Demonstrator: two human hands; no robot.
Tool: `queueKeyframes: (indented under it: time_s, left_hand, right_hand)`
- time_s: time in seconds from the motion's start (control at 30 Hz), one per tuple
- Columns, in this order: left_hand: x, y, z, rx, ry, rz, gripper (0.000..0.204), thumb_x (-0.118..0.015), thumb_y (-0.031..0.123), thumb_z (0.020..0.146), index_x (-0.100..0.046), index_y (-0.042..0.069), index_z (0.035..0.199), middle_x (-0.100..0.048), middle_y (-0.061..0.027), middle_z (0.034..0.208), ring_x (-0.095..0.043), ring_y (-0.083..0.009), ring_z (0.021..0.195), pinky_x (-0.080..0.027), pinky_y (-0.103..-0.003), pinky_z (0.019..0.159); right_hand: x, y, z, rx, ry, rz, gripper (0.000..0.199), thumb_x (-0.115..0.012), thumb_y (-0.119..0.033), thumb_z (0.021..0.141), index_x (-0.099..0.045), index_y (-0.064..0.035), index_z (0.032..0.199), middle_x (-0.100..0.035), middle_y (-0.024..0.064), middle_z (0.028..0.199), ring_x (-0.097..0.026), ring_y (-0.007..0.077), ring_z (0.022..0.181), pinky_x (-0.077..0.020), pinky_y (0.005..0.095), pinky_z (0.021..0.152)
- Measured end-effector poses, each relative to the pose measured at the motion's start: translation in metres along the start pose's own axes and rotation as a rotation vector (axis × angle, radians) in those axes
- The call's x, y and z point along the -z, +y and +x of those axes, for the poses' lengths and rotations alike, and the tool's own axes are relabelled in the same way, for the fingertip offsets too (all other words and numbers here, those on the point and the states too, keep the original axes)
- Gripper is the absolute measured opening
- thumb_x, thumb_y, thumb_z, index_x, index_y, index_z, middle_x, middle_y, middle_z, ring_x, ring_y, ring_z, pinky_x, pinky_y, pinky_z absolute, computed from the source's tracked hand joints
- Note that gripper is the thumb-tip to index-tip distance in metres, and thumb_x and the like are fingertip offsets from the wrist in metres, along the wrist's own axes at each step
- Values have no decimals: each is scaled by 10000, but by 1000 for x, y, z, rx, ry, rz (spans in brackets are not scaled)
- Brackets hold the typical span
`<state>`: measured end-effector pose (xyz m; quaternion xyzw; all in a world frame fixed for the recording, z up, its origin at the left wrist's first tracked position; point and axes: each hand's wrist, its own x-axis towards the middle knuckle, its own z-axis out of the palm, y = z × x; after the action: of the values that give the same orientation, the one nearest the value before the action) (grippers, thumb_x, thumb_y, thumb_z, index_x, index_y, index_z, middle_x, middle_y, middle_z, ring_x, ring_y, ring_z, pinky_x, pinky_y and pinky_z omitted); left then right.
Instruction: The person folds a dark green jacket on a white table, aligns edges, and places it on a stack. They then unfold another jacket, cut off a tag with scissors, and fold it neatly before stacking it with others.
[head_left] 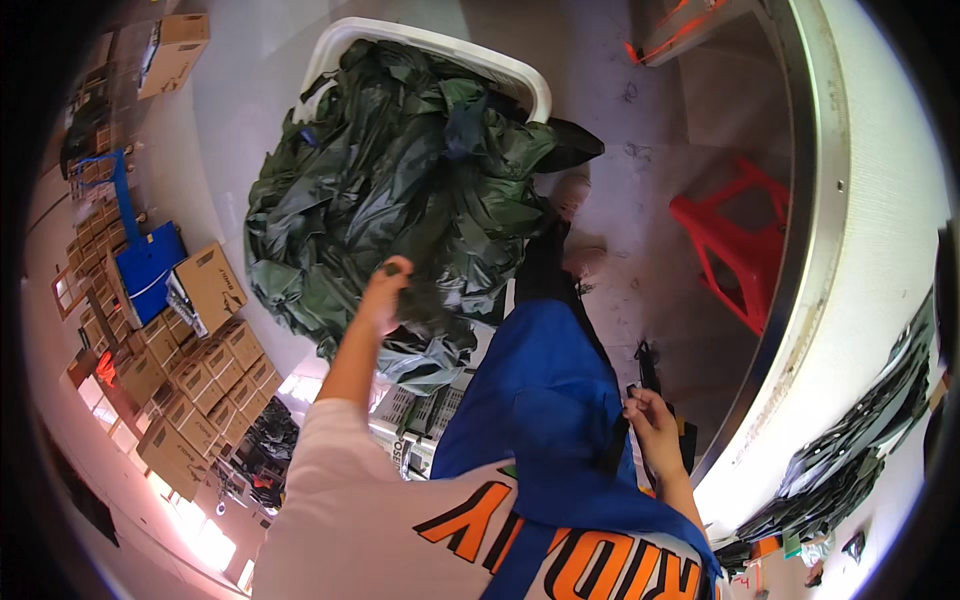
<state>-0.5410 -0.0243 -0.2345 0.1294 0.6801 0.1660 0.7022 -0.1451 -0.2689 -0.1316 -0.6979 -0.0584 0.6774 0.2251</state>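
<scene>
White shirt [340,480] and blue apron [545,385] nearest, your left hand [380,300] has its grip pinching dark green fabric [380,150] heaped over a white bin [450,46], while your right hand [655,428] curls, contents unclear; lifting one fold gently should limit snagging.

My left hand [385,296] meets the dark green heap [400,180], which fills the way ahead; beyond it rises the white tub's rim [440,40]. For my right hand [653,428], a passage opens forward above the floor [640,200], narrowed by the red stool [733,225] and table edge [806,260].
</scene>
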Motion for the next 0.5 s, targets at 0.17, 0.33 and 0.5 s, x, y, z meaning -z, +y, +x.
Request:
queueKeyframes:
  time_s: [0.17, 0.33, 0.5]
  left_hand:
    - [6, 108, -191, -430, -413, -81, 149, -578, 165, 809, -451, 90, 791, -493, -15, 752, -487, -152, 675, -419, -278, 592]
    - [23, 162, -386, -956, -252, 11, 150, -578, 173, 821, -454, 90, 835, -509, -26, 752, -508, -168, 671, -431, -287, 585]
    - [51, 183, -527, -1420, 105, 127, 158, -577, 181, 833, -457, 91, 880, -525, -38, 753, -530, -183, 666, -443, -297, 579]
  right_hand:
    - [-29, -60, 23, 224, -142, -213, 510, -689, -144, 854, -475, 6, 1291, -598, 124, 1106, -578, 197, 1007, -450, 287, 916]
    - [-73, -186, 46, 1055, 28, -732, 910, -793, -177, 704, -266, -60, 1437, -343, 234, 1404, -373, 391, 1286, -343, 406, 1061]
    - [-173, -323, 55, 915, -429, -473, 1242, -839, -342, 654, 20, 7, 1480, -174, 252, 1514, -249, 371, 1382, -272, 404, 1103]
